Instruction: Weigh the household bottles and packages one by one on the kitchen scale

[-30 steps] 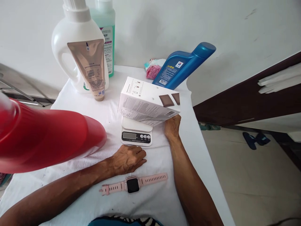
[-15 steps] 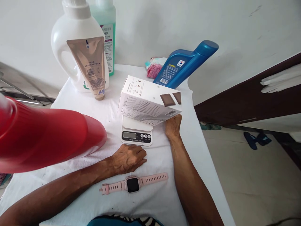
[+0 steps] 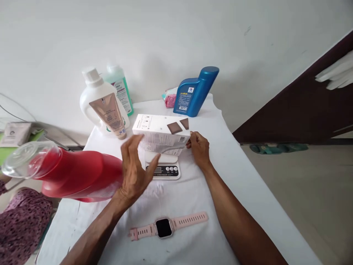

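A white box (image 3: 162, 141) with printed text and brown squares rests on a white kitchen scale (image 3: 162, 158). My left hand (image 3: 135, 169) is raised in front of the box's left end, thumb and fingers spread, holding nothing. It partly covers the scale's display. On the cloth by the box's right end lies my right hand (image 3: 200, 149), its fingers curled in and no object visible in them. Whether its fingertips touch the box I cannot tell. A pink-strapped smartwatch (image 3: 164, 227) lies flat in front of the scale.
Close on the left stands a big red bottle (image 3: 85, 173) with a clear cap. Behind are a white jug (image 3: 93, 92), a brown tube (image 3: 109, 114), a green bottle (image 3: 124, 90), a blue bottle (image 3: 190, 94) and a pink packet (image 3: 170, 99). White cloth (image 3: 242, 206) covers the table.
My left hand has lifted off the cloth and opened towards the box. My right hand stays by the box's right end, more of its fingers now showing. The camera view has shifted.
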Tool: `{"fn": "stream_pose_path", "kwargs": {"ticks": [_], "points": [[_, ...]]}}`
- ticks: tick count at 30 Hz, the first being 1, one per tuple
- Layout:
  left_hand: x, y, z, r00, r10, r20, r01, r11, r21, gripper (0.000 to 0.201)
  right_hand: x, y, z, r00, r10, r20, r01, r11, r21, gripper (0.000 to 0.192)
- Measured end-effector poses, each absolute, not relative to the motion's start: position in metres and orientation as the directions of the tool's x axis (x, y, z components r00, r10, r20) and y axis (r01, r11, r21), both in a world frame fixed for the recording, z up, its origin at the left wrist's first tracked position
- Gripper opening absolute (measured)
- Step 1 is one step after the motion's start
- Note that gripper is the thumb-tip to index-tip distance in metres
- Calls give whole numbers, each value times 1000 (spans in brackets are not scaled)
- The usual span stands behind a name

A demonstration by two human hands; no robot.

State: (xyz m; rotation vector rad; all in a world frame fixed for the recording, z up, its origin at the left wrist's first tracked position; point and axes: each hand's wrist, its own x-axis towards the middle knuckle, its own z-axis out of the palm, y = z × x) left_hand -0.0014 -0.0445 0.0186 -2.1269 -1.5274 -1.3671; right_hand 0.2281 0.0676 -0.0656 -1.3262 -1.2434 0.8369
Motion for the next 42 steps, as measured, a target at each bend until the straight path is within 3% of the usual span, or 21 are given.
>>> {"fn": "stream_pose_path", "kwargs": {"ticks": [3,7,11,15,18,23,29,35,42], "points": [[-7,-14,43,112,753,648,919,-327,221,92,229,69,-67,185,971,154,168,123,-978,49],[-5,19,65,222,883,414,954,-285,97,103,231,73,-71,173,972,156,171,127,-977,50],[7,36,86,276,941,195,959,-282,3,94,232,78,-72,170,970,171,216,132,-967,47],[17,40,109,238,968,83,971,-235,-47,79,233,80,-71,167,967,195,250,150,-957,46],[22,45,125,262,956,129,965,-257,-57,72,234,79,-70,163,965,206,262,159,-952,45],[29,89,144,181,909,374,983,-160,-87,72,234,79,-70,158,963,217,301,162,-940,44],[43,175,125,40,965,257,996,-18,-88,66,235,81,-71,161,963,217,335,153,-930,43],[34,229,92,27,993,118,997,-18,-73,60,235,84,-74,163,964,211,360,141,-922,41],[43,264,76,120,975,187,993,-119,-15,68,235,84,-76,165,969,186,366,116,-924,42]]}}
